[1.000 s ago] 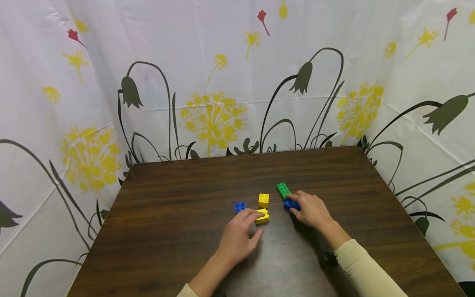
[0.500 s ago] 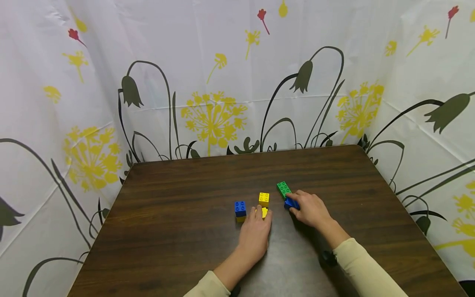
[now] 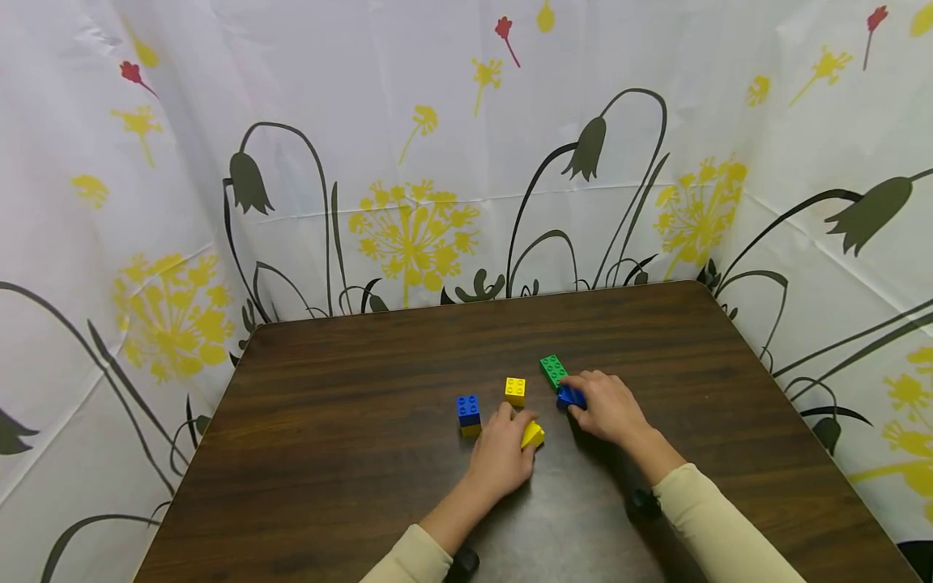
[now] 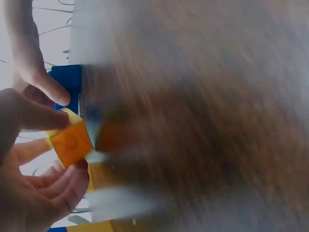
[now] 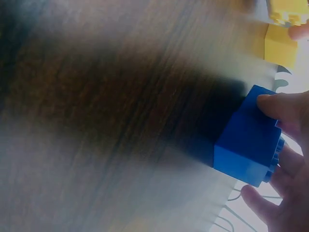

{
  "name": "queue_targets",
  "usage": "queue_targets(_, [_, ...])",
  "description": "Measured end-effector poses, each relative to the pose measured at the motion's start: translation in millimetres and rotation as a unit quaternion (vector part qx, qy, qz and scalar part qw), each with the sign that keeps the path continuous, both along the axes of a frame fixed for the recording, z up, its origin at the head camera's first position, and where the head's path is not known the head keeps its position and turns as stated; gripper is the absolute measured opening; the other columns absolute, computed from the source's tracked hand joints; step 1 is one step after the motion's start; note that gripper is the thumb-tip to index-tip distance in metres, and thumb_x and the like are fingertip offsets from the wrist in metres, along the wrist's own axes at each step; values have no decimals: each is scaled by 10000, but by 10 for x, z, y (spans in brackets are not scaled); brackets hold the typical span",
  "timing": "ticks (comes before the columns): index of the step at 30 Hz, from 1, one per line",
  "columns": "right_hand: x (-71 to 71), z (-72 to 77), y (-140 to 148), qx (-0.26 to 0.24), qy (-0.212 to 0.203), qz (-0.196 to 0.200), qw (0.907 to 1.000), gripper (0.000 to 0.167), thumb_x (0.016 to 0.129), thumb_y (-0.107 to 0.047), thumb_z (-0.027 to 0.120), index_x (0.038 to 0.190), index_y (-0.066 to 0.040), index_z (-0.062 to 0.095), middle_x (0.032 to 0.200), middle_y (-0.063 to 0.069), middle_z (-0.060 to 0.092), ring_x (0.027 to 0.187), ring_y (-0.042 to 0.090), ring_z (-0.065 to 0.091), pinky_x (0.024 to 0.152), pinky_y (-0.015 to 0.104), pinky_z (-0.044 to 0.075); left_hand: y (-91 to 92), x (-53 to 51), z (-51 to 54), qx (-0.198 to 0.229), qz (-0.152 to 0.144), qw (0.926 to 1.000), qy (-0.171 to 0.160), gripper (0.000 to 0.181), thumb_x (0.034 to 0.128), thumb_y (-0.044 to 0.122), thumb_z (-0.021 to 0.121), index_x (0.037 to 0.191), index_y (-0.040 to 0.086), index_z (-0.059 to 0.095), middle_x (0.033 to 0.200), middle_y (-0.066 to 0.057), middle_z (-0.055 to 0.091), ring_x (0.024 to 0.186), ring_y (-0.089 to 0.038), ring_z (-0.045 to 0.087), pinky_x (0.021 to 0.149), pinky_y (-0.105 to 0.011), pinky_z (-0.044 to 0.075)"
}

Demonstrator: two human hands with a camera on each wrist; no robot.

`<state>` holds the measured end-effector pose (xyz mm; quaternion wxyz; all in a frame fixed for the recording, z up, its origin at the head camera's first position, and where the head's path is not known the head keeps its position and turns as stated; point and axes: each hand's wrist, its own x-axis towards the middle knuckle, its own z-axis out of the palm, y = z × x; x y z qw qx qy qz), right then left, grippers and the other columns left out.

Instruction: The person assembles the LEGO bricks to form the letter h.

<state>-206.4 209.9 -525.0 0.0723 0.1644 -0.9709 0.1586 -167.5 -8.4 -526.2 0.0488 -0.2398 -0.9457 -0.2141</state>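
My left hand (image 3: 501, 453) pinches a yellow toy building brick (image 3: 533, 435) between thumb and fingers. In the left wrist view that yellow brick (image 4: 71, 142) shows its end face, tilted. My right hand (image 3: 611, 411) holds a blue building brick (image 3: 571, 397) on the table, partly covered by the fingers. In the right wrist view the thumb presses the side of the blue brick (image 5: 248, 135), and its studs point toward the fingers. A green brick (image 3: 554, 371) lies just beyond the blue one, close to the fingertips; whether the two touch is hard to tell.
A square yellow brick (image 3: 515, 391) stands behind my left hand. Left of it, a blue brick (image 3: 468, 410) sits on top of a yellow brick (image 3: 470, 431). All are on a dark wooden table (image 3: 350, 453), with a flowered curtain (image 3: 437, 121) behind it.
My left hand has come away from beside the blue-and-yellow stack and taken hold of the yellow brick, which is now turned and slightly further right. My right hand stays on the blue brick.
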Motion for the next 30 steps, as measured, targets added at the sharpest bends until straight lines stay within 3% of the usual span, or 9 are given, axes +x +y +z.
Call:
queue_targets(3, [-5,11,6,-127,-38,-30,9999,453,806,-220,795,1229,-120,663,1166,102,670,1028,294,613,908,525,477,-21,-30,-9,852,-126,9961,-203,417,788,103,797,1163,153,622,1027,-12,577,878,-178,578,777,-365,515])
queue_targets(7, [-7,31,8,-270,-105,-81,9995,446,801,-225,795,1212,-123,655,1173,96,671,1011,282,611,920,515,470,-49,-97,-49,1314,-251,9907,-265,422,740,20,820,1071,152,592,1051,4,640,967,-183,622,846,-387,531])
queue_targets(10, [-2,45,6,-365,-108,-109,9992,436,794,-225,801,1191,-127,650,1132,83,681,972,271,605,912,510,469,-69,-142,-91,1362,-243,9898,-336,429,716,6,840,1036,158,598,1031,19,668,991,-173,632,875,-380,525])
queue_targets(15, [-8,72,4,-585,38,-183,9981,416,786,-218,808,1158,-129,643,1060,75,685,923,260,592,892,505,470,-91,-183,-123,1323,-273,9899,-435,440,736,47,845,1112,157,644,1090,18,682,1055,-184,626,936,-396,496])
queue_targets(22, [0,173,-8,-1023,72,-194,9945,500,816,-213,797,1274,-126,617,1166,104,658,968,273,603,877,504,507,-115,-202,-106,1359,-400,9888,-462,422,751,144,870,1128,130,682,1064,11,678,1020,-172,627,928,-410,495])
queue_targets(30, [58,280,-122,-1572,117,283,9871,508,835,-147,788,1300,-56,603,1109,67,654,968,250,648,840,462,549,-125,-197,-124,1582,-341,9851,-574,381,757,147,867,1101,130,707,1051,13,688,1005,-172,631,904,-392,508])
